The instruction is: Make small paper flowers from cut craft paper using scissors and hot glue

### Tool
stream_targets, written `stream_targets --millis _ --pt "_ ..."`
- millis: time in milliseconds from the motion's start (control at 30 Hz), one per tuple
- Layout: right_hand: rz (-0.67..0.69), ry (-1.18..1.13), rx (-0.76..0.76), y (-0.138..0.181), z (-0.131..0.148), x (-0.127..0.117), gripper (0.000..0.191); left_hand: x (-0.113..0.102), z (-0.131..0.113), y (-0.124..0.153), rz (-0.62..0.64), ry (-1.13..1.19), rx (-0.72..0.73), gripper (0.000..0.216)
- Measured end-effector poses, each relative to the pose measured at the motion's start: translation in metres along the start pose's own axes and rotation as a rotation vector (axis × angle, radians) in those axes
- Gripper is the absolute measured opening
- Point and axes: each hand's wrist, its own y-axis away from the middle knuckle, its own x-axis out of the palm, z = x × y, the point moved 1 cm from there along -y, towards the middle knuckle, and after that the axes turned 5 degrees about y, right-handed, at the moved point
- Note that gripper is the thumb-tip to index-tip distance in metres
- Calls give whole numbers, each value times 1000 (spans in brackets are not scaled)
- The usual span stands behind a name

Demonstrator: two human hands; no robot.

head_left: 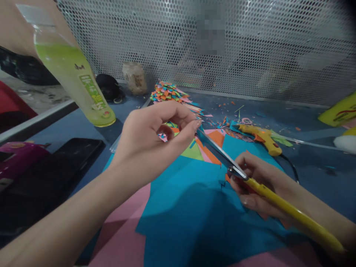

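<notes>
My right hand [257, 185] grips yellow-handled scissors [250, 178], whose blades point up-left toward my left hand. My left hand [155, 135] hovers over the paper with thumb and forefinger pinched together at the blade tips; what they pinch is too small to make out. Below both hands lie a large blue paper sheet [183, 207] and pink sheets [125, 237]. Orange and green paper pieces [205, 148] lie just beyond the blades.
A pile of small coloured paper scraps [167, 92] sits by the perforated metal screen [222, 44]. A yellow glue gun [263, 138] lies at right. A bottle of green drink [75, 74] stands at left, near a black phone [63, 163] and a magenta object [16, 157].
</notes>
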Motion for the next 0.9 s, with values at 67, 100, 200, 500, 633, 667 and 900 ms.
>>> stream_targets --millis 67,100,200,500,633,667,900 --pt "1 -2 3 0 0 0 33 0 0 0 -4 -1 2 9" --pt "3 1 2 0 0 0 33 1 0 -1 -7 -7 1 8" --pt "4 15 10 1 0 -1 33 2 -1 -2 -45 -47 -6 7" --pt "12 4 25 -1 -1 0 31 3 -4 -3 -34 -80 -58 12" --pt "9 2 27 -1 -2 0 29 2 -5 -4 -19 -84 -88 15" --pt "6 -2 25 -1 -2 0 29 2 -5 -5 -18 -86 -99 14" --pt "-20 22 27 -1 -3 0 28 2 -4 -5 -9 -110 -108 16"
